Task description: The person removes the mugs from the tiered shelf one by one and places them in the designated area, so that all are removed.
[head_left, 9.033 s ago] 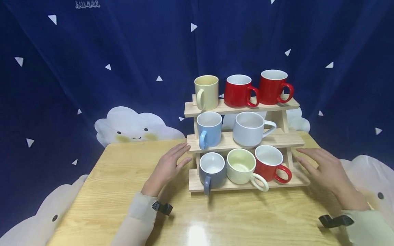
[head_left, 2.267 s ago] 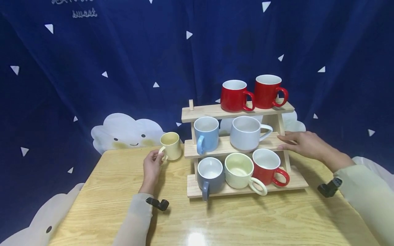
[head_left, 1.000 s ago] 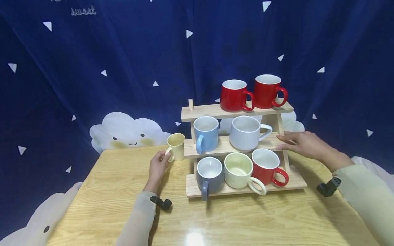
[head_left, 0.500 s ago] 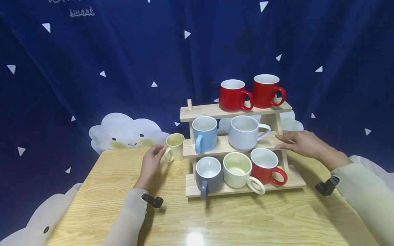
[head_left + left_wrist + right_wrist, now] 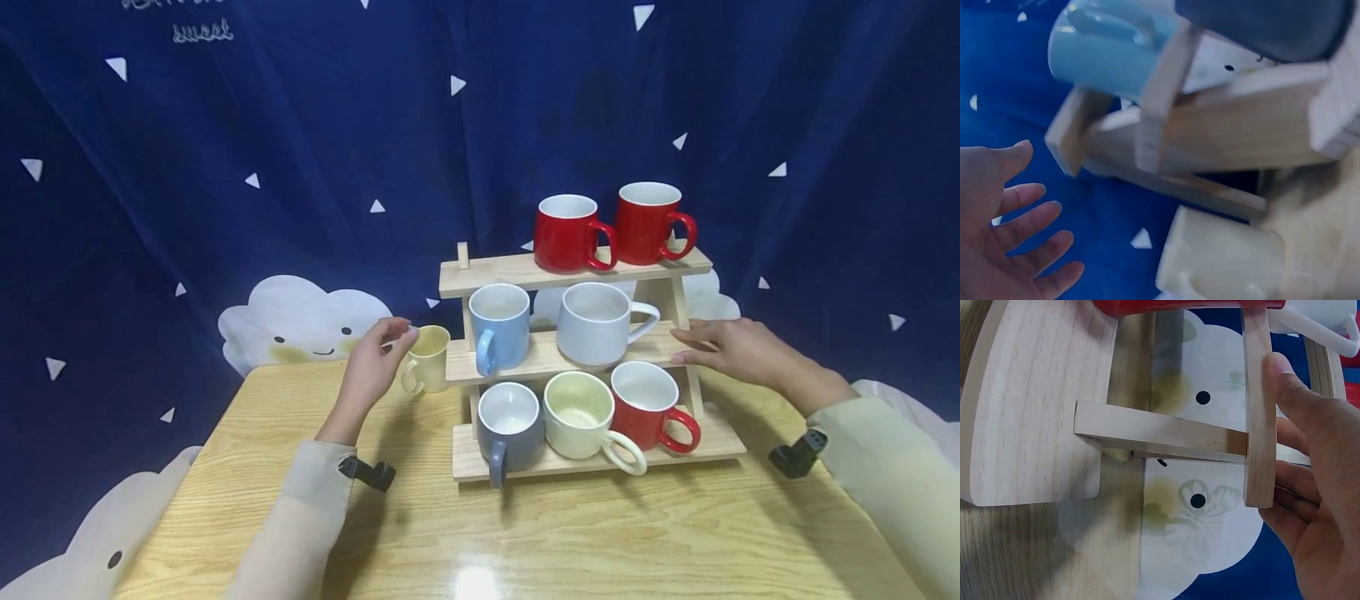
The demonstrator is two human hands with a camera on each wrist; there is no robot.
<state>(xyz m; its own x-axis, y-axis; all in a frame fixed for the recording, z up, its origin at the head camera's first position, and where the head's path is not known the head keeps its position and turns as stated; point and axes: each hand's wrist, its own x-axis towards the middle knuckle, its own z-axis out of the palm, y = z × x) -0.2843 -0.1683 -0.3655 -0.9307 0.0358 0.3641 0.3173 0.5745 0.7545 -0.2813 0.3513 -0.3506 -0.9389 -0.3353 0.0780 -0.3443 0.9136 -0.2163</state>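
A three-tier wooden rack holds mugs on every tier. The pale yellow mug stands upright on the table just left of the rack, its handle toward the left. My left hand is raised beside that mug; in the left wrist view the hand has its fingers spread with nothing in them, apart from the yellow mug. At the rack's right end my right hand holds the middle shelf; the right wrist view shows the hand with thumb and fingers on either side of the shelf end.
Two red mugs stand on the top tier. On the middle tier are a light blue mug and a white mug. The bottom tier bears a grey-blue mug, a cream mug and a red mug. Behind hangs a blue curtain.
The yellow mug has come from the top tier down to the table. My left hand has let go of its handle and risen. My right hand has moved onto the middle shelf.
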